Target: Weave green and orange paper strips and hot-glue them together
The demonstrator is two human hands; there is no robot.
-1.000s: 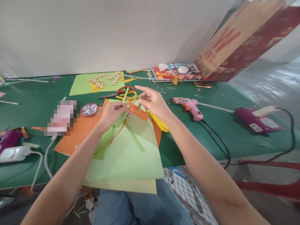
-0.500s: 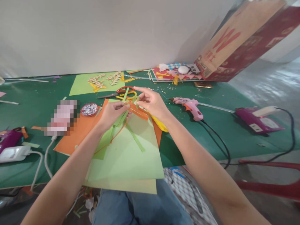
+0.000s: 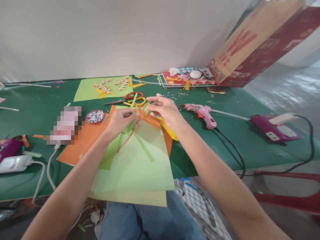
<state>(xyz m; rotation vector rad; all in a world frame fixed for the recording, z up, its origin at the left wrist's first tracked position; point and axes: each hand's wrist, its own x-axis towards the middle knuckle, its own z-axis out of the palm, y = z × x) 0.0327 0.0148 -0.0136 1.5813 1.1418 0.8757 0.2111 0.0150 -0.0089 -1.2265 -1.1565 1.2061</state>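
Observation:
My left hand (image 3: 121,121) is closed, pinching a small weave of orange and green paper strips above the stacked paper. Orange strips (image 3: 151,121) stick out of the weave to the right, and a green strip (image 3: 134,101) points up from it. At the weave's upper right, my right hand (image 3: 167,111) pinches the end of a green strip (image 3: 147,110) between thumb and finger. Beneath both hands lie light green paper sheets (image 3: 135,173), with a loose green strip (image 3: 145,148) on top. The fingers hide part of the weave.
Red-and-yellow-handled scissors (image 3: 122,100) lie just beyond the hands. A pink glue gun (image 3: 203,115) with a black cord is at right, near a purple power strip (image 3: 275,128). At left are a round red container (image 3: 95,116) and a blurred-out phone (image 3: 66,125). A paper bag (image 3: 240,46) stands back right.
My right hand has shifted slightly right and toward me. The orange strips have moved a little to the right, while my left hand has edged slightly right.

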